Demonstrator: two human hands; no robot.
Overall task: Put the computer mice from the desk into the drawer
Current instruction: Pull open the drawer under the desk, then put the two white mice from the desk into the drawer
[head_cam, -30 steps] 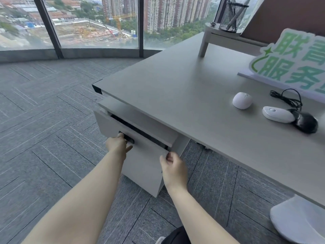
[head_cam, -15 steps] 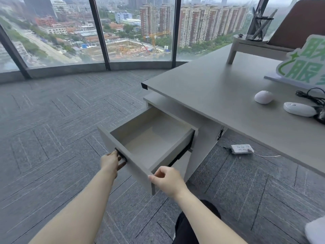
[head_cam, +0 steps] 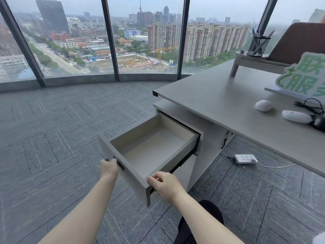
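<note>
The grey drawer [head_cam: 126,169] under the desk's left end stands pulled far out, and its inside is bare. My left hand [head_cam: 109,167] grips the black handle on the drawer front. My right hand [head_cam: 162,184] pinches the front panel's right corner. On the grey desk [head_cam: 219,103] at the right lie a round white mouse [head_cam: 263,105], a flat white mouse [head_cam: 296,117] and a black wired mouse [head_cam: 320,122] partly cut off by the frame edge, its coiled cable [head_cam: 310,105] behind it.
A green-and-white sign [head_cam: 302,78] stands behind the mice. A monitor riser [head_cam: 246,61] carries a mesh pen cup [head_cam: 257,45]. A white power strip [head_cam: 245,159] lies on the carpet under the desk. Floor-to-ceiling windows run along the far side.
The drawer went from nearly closed to pulled far out, both hands travelling back with its front. My view swung left and rose toward the windows.
</note>
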